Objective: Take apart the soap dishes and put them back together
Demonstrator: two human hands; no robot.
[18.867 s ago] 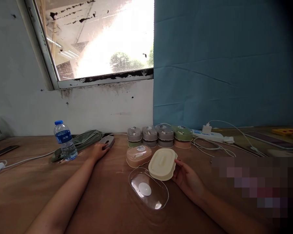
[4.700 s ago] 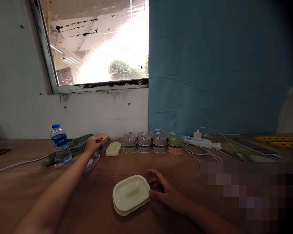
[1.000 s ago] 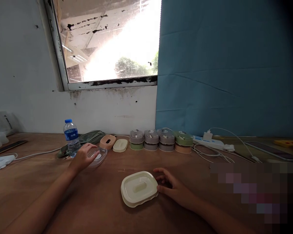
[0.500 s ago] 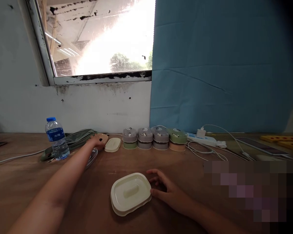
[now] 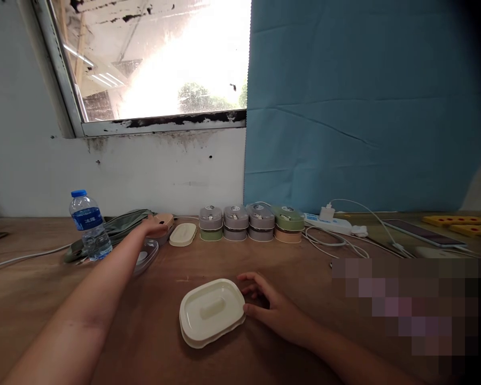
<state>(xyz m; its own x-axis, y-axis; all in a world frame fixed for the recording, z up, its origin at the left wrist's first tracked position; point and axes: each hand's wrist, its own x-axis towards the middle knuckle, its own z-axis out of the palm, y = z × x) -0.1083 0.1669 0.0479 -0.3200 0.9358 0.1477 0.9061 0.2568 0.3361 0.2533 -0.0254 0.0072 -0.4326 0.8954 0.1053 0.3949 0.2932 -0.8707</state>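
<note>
While the right hand [image 5: 268, 307] curves loosely open, thumb against its edge, the near cream lid [image 5: 212, 309] rests on the brown table [image 5: 208, 262]; light thumb pressure should steady it without skidding. Farther off, the left hand [image 5: 152, 229] is at the peach piece [image 5: 166, 219]; a level hold seems wise, clear of the second cream lid [image 5: 183, 235] just beside. Near lid's underside: unseen. Clear lid [image 5: 147, 255]: partly behind the left forearm. Left fingertips: hidden, grip cannot be told.
</note>
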